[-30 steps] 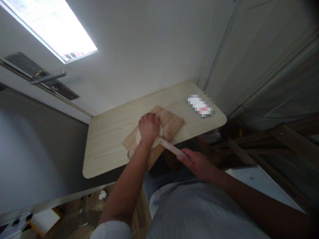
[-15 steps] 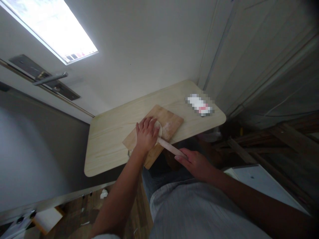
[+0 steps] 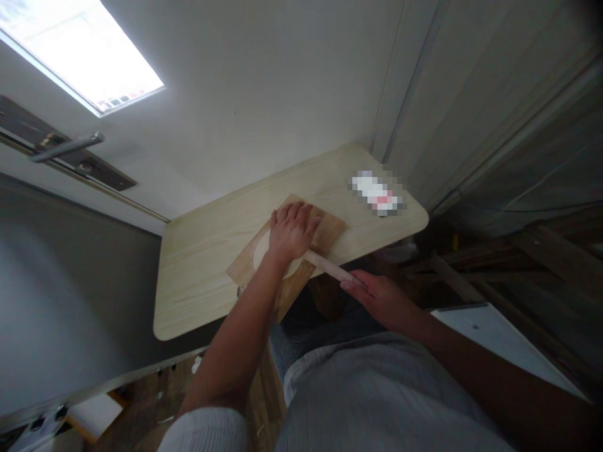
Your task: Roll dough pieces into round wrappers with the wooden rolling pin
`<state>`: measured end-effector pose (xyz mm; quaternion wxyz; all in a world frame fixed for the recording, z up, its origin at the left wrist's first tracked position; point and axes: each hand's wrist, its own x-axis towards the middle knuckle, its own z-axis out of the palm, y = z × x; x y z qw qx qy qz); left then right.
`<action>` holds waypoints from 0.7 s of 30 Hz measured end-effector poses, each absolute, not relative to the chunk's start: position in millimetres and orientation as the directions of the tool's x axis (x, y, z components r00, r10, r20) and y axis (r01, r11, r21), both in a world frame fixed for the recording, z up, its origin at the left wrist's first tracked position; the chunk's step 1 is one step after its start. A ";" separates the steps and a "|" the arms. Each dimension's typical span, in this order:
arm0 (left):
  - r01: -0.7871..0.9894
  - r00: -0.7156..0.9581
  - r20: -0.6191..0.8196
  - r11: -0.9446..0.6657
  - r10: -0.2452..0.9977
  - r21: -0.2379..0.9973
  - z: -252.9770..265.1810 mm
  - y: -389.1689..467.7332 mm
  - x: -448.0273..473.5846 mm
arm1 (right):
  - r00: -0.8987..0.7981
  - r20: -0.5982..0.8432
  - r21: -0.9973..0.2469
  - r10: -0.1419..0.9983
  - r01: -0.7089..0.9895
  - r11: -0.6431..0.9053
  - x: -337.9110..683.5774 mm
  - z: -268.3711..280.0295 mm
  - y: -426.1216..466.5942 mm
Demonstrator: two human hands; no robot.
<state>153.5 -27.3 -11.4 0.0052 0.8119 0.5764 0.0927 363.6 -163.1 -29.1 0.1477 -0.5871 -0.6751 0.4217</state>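
Note:
A wooden rolling pin (image 3: 330, 268) lies slantwise over the right part of a wooden board (image 3: 332, 231). My right hand (image 3: 379, 298) is closed around its near end, off the board's edge. My left hand (image 3: 293, 232) lies over the pin's far part, palm down and fingers stretched forward, and hides that end. A pale flat sheet of dough (image 3: 261, 252) shows on the board, left of and below my left hand. My left wrist and forearm cover some of it.
The board rests on a light wooden table (image 3: 198, 263) and sticks out past its near edge. A blurred-out white item (image 3: 375, 193) lies at the table's right end. Behind stands a white door with a metal handle (image 3: 68, 147). A white box-like surface (image 3: 490, 339) is at my right.
My left hand has moved right and forward across the board, baring more dough at its left. My right hand and the rolling pin have shifted slightly right. The view has turned a little.

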 end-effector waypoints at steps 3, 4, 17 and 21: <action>0.925 0.342 0.146 -0.359 0.928 0.121 -12.3 -17.2 161.1 | -0.254 -0.314 -0.738 0.915 0.671 -0.067 365.6 -29.7 -161.1; 0.923 0.346 0.146 -0.364 0.927 0.124 -12.8 -14.6 163.1 | -0.253 -0.321 -0.739 0.913 0.670 -0.074 365.9 -30.0 -160.6; 0.919 0.313 0.211 -0.351 0.926 0.179 -15.5 -33.3 147.0 | -0.321 -0.294 -0.768 0.900 0.640 -0.022 351.6 -27.7 -170.7; 0.917 0.284 0.252 -0.339 0.925 0.212 -18.7 -54.5 128.4 | -0.354 -0.299 -0.767 0.886 0.642 -0.002 339.7 -21.9 -178.9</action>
